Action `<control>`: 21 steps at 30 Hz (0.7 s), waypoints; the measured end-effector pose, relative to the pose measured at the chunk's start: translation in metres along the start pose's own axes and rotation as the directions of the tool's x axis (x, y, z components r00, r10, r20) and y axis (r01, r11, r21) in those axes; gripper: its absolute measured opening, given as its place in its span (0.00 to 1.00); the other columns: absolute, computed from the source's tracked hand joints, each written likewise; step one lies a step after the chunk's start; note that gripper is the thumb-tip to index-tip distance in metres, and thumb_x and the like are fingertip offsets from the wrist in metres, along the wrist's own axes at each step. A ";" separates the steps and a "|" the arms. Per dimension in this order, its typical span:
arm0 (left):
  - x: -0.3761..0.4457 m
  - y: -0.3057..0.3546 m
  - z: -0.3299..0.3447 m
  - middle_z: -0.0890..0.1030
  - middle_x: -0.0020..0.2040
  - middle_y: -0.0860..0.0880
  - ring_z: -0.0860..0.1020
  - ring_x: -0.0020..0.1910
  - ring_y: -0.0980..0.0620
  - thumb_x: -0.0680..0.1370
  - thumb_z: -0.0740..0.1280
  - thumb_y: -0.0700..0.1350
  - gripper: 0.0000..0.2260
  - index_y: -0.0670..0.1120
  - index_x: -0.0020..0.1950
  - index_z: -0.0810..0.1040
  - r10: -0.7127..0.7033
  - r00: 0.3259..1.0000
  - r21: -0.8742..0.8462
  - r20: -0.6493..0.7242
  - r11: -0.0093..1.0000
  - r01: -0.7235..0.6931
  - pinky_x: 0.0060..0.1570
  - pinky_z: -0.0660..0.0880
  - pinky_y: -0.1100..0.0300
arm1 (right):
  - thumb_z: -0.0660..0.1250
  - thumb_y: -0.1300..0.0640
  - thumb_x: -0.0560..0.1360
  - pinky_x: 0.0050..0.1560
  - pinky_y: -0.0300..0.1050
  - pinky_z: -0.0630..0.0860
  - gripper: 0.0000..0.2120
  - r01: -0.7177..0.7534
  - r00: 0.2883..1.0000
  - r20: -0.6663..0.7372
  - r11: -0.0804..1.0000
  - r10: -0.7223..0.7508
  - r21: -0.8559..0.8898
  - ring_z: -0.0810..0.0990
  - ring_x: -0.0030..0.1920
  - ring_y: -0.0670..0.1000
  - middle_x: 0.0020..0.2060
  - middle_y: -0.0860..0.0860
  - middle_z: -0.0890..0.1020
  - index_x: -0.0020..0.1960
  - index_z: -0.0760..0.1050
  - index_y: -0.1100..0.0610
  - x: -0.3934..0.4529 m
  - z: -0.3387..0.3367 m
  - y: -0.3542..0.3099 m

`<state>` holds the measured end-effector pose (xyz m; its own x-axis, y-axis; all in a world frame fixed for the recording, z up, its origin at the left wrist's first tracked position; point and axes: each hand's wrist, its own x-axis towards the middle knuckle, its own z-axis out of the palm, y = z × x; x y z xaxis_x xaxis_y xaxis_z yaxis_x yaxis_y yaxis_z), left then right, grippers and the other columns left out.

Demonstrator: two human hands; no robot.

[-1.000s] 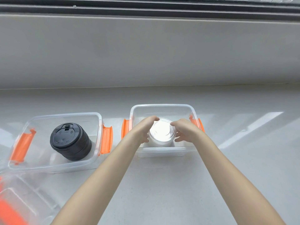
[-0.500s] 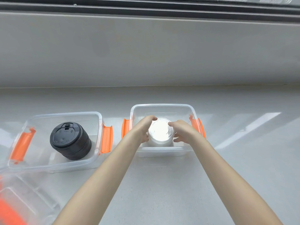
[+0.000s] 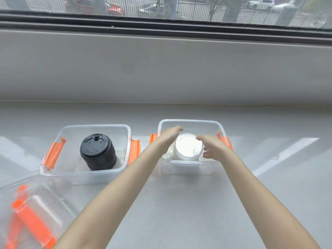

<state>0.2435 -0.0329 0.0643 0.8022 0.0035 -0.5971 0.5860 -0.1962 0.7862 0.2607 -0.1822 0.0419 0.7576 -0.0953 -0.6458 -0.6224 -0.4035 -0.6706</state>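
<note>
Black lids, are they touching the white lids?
Apart. The head view shows the black lids in the left box and the white lids in the right box, with counter between.

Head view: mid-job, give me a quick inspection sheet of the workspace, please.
Surface: pale grey counter, glossy, light streaks at right.
Job's things: white lid stack upright in right clear box, which has orange clips.
Clutter: black lid stack in left clear box; box lids lower left, blurred.
Grippers: left hand and right hand flank the white lid stack, fingers relaxed; contact unclear.
Cables: nothing seen.
Surroundings: window behind; fence and cars outside.
</note>
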 end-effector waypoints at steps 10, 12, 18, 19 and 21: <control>0.025 0.007 0.013 0.68 0.71 0.44 0.67 0.68 0.45 0.77 0.53 0.55 0.25 0.43 0.70 0.65 -0.024 1.000 0.101 -0.002 0.995 0.024 0.67 0.63 0.52 | 0.60 0.48 0.75 0.45 0.46 0.71 0.15 -0.209 0.963 0.221 0.944 0.154 0.254 0.69 0.35 0.53 0.40 0.54 0.71 0.56 0.69 0.57 0.007 -0.002 0.002; 0.031 0.005 0.016 0.69 0.70 0.44 0.68 0.67 0.45 0.77 0.54 0.55 0.25 0.42 0.69 0.67 -0.021 1.000 0.082 -0.014 0.996 0.022 0.68 0.64 0.51 | 0.59 0.48 0.75 0.46 0.46 0.67 0.12 -0.202 0.966 0.212 0.947 0.149 0.252 0.66 0.34 0.52 0.36 0.53 0.69 0.51 0.68 0.57 0.009 -0.003 0.003; 0.036 0.000 0.021 0.72 0.65 0.44 0.70 0.65 0.45 0.77 0.54 0.54 0.24 0.41 0.68 0.67 -0.017 1.000 0.068 -0.001 0.998 0.017 0.66 0.65 0.51 | 0.57 0.45 0.75 0.32 0.41 0.66 0.13 -0.179 0.970 0.191 0.972 0.149 0.150 0.63 0.30 0.51 0.33 0.52 0.68 0.44 0.70 0.55 0.008 0.002 0.002; 0.036 0.000 0.021 0.71 0.67 0.45 0.70 0.66 0.45 0.77 0.55 0.54 0.24 0.41 0.68 0.66 -0.015 1.000 0.057 0.002 0.998 0.015 0.67 0.64 0.52 | 0.57 0.45 0.74 0.32 0.41 0.66 0.13 -0.179 0.970 0.189 0.974 0.151 0.139 0.63 0.31 0.51 0.34 0.53 0.68 0.45 0.69 0.55 0.007 0.002 0.001; 0.033 0.002 0.020 0.68 0.71 0.46 0.67 0.69 0.47 0.77 0.55 0.54 0.24 0.43 0.69 0.65 -0.012 1.000 0.041 0.000 0.999 0.012 0.67 0.61 0.53 | 0.58 0.44 0.74 0.39 0.45 0.72 0.15 -0.165 0.975 0.171 0.980 0.145 0.111 0.71 0.38 0.54 0.44 0.57 0.70 0.53 0.68 0.54 0.005 -0.001 -0.003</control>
<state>0.2687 -0.0523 0.0430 0.7952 0.0057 -0.6063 0.5902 -0.2364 0.7719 0.2662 -0.1827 0.0409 0.6145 0.0043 -0.7889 -0.7570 -0.2783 -0.5912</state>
